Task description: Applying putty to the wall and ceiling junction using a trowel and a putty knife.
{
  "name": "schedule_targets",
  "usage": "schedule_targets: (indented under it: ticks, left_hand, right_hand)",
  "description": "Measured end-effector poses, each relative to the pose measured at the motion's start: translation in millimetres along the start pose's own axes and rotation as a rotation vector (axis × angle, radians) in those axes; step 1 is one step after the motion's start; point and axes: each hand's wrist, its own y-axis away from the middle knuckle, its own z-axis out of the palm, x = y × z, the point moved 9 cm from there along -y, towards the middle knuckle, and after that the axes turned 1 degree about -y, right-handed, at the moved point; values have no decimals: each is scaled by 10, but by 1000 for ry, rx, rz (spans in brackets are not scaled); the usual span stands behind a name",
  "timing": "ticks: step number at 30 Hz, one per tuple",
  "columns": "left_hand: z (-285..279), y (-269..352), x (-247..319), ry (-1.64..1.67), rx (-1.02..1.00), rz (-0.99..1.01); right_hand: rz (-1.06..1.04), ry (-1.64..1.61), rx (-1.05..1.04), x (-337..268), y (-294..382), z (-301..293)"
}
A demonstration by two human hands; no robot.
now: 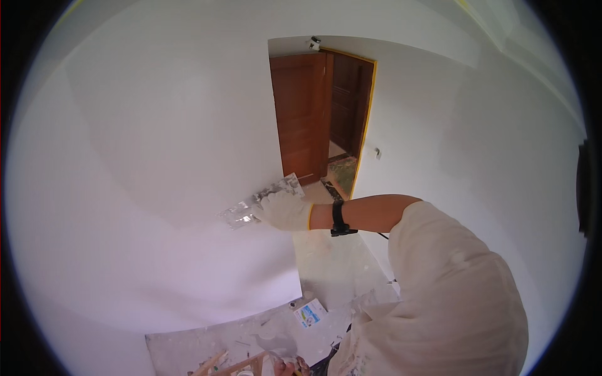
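Observation:
My right hand (pixel 283 211), in a white knit glove with a yellow cuff, grips a wide steel skimming blade (pixel 235 215). The blade lies slantwise against the white wall (pixel 188 155), close to its outer corner by the doorway, and grey-white smears cover its face. At the bottom edge my left hand (pixel 283 368) is only partly visible. Its fingers close around the handle of what looks like a putty knife (pixel 278 345), whose broad grey blade points up and away from me. The rest of that hand is cut off by the frame.
Beyond the corner stands a brown wooden door (pixel 301 117), with yellow tape (pixel 368 122) along the door frame. A printed white box (pixel 310 313) lies on the dusty floor (pixel 197 345). Below me is a wooden frame (pixel 242 366), perhaps a ladder. A wire box (pixel 377 153) marks the right wall.

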Motion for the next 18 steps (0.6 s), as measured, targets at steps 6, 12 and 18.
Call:
schedule_targets:
  ticks: [6,12,18]
  left_hand:
    - [282,-55,213,70,-59,67]
    - [753,-732,577,-254,-340,-84]
    - [1482,-770,1164,-293,-732,-77]
  right_hand:
    - [315,-556,-188,-17,456,226]
    - [267,-2219,417,-235,1166,-431]
    - [12,-1593,-90,-403,1136,-492]
